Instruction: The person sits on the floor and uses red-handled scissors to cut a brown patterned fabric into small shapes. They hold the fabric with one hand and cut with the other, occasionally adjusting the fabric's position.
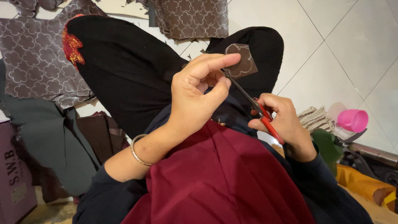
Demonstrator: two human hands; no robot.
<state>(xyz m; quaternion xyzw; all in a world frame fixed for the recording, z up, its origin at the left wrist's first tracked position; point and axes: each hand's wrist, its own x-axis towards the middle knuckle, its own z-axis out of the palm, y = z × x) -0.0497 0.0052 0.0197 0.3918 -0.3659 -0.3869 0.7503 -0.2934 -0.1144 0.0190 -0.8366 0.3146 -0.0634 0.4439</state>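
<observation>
A: While the small brown patterned fabric piece point(241, 61) sits pinched in the left hand point(199, 93) above the black-clad knee point(261, 45), which step is logged?

B: Trimming, judged mid-cut. The blades meet the piece's lower left edge. The next snip calls for turning the piece so the outline feeds into the blades.

A: Hands?

B: Left: thumb and fingers clenched on the piece, index extended over it. Right hand point(284, 122): closed round the red handles of the scissors point(259, 110), blades nearly shut. 2 hands, both occupied.
</observation>
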